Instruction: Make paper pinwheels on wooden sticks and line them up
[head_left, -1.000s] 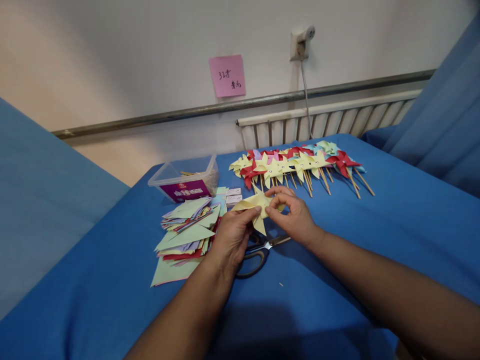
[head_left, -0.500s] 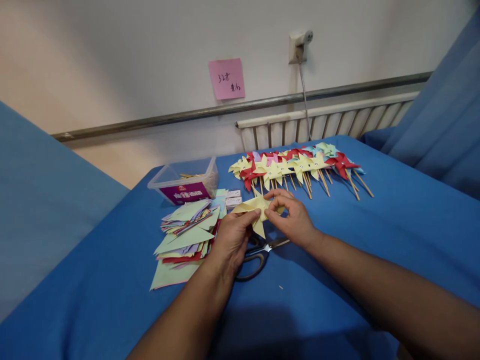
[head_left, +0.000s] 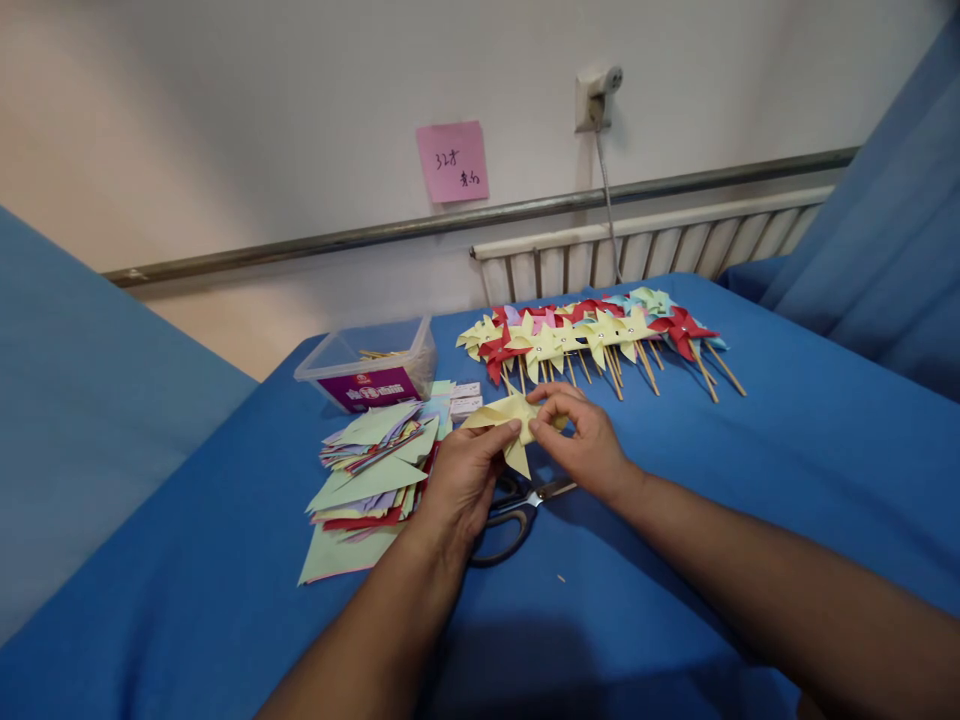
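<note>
A yellow paper pinwheel is held above the table between both hands, its blades folded in toward the middle. My left hand pinches it from the left, thumb on top near the centre. On the other side my right hand curls its thumb and index finger at the pinwheel's middle and right blade. Whether a pin sits between those fingertips is too small to tell. Below the hands lie black-handled scissors, partly covered by the left hand.
Stacked coloured paper pieces lie left of the hands. Behind them stand a clear plastic box with sticks and two small boxes. Several finished pinwheels on sticks lie at the back, near a radiator. Blue cloth covers the table.
Almost nothing differs. Both hands keep hold of the yellow pinwheel in the same place, and the whole view has shifted very slightly.
</note>
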